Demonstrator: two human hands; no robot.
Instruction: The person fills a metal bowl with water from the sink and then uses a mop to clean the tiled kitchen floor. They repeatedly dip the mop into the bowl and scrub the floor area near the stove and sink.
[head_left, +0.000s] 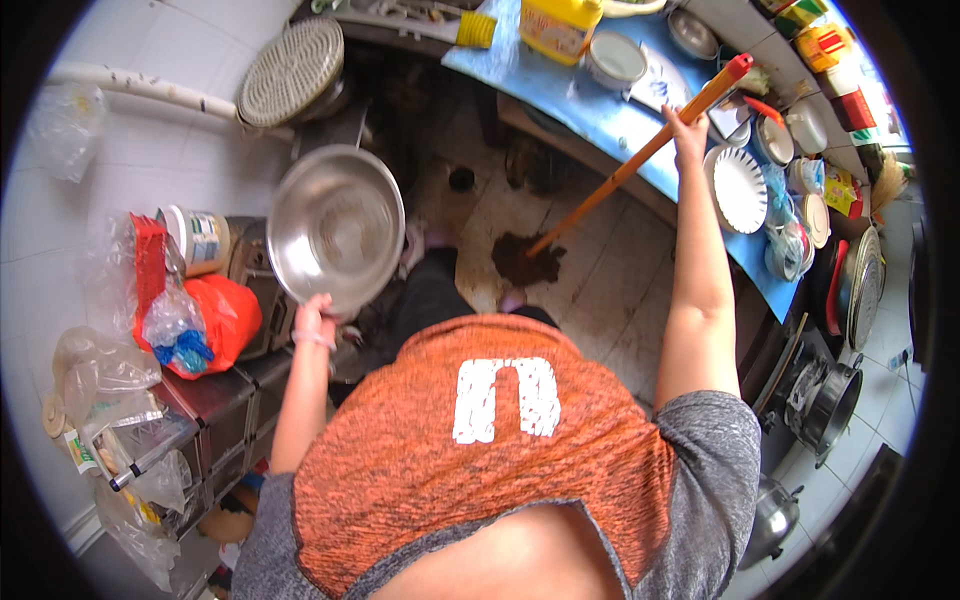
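Observation:
My left hand (315, 322) grips the near rim of a large stainless steel basin (337, 225), which is tilted so its inside faces me. A little dull residue marks the basin's bottom. On the other side, my right hand (686, 135) is closed around the upper part of an orange mop handle (630, 166). That handle slants down to a dark brown mop head (525, 259), resting on the tiled floor (600, 262) close to my feet.
A blue-covered counter (645, 127) at the right carries a white fluted bowl (739, 189), a yellow jug (559, 28) and several dishes. Left stands a rack (225, 405) with a red plastic bag (225, 315) and a white bucket (196, 240). A woven lid (291, 71) sits upper left; a drain hole (460, 178) opens in the floor.

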